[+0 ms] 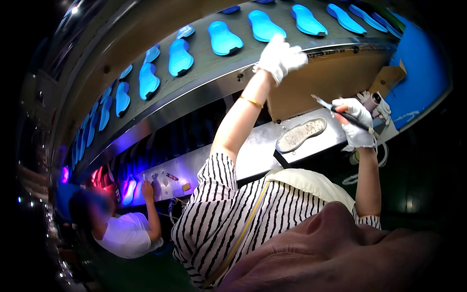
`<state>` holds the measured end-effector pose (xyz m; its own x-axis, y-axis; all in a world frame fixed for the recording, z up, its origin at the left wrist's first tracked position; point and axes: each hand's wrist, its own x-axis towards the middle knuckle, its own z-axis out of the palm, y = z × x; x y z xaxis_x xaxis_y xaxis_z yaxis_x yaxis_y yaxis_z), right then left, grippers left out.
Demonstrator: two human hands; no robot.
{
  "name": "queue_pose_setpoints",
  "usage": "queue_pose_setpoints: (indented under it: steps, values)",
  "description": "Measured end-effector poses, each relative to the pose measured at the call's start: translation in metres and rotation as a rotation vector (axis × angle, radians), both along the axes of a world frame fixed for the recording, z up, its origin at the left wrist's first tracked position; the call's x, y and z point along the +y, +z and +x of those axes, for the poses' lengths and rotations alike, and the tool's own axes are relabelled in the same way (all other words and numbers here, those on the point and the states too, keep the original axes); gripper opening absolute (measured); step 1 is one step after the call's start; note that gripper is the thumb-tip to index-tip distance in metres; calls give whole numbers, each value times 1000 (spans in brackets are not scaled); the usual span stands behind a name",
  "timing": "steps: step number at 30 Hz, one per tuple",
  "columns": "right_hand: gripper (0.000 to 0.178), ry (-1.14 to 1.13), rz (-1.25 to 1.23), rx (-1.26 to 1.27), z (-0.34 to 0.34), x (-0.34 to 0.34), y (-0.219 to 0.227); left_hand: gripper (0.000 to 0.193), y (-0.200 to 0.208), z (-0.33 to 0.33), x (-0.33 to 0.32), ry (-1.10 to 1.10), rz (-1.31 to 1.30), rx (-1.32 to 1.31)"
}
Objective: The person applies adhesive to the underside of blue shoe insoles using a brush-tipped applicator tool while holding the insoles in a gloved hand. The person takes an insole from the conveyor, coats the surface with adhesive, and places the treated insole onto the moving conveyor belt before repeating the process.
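My left hand [282, 59], in a white glove, reaches over the edge of the conveyor belt [194, 63]. Its fingers overlap the heel end of a blue shoe sole [265, 25]; glare on the glove hides whether they grip it. Also gloved, my right hand [356, 121] is closed round a pen-shaped tool [351, 118] with a dark handle, a pale narrow tip and a cord. That tip points up and left, above the metal shelf. A pale grey shoe sole [302, 135] with a mottled surface lies on the shelf [255, 155], left of my right hand.
Several more blue soles [181, 57] lie along the curving belt. A cardboard sheet [331, 80] stands below its edge. Beyond my right hand are a brown cylinder [372, 101], white gloves [384, 108] and a blue panel [421, 73]. A co-worker [127, 236] works at the lower left.
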<state>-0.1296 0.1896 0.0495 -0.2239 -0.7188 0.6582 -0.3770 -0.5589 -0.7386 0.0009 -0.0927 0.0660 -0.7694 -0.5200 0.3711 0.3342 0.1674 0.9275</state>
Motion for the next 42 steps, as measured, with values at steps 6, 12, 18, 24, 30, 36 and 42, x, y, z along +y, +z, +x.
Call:
queue_pose_setpoints:
  steps: [6,12,18,24,30,36,42]
  values:
    - [19,-10,106,-56,-8,7,-6,38,63,58,16,1060,-1436,-116]
    - [16,103,186,-37,-4,-1,-15,25,32,120,-3,1214,-1158,-696]
    - [15,80,208,-185,-35,-13,-42,27,67,144,95,889,-405,334]
    - [16,166,270,-451,-16,-8,-27,54,68,178,106,258,-198,683]
    - [17,306,302,-462,14,-4,-11,69,-52,104,136,-364,843,610]
    - [19,235,307,-222,33,-21,-16,96,-61,105,198,-139,1172,438]
    - [18,134,103,-162,49,-41,-8,70,-71,60,202,-6,1025,523]
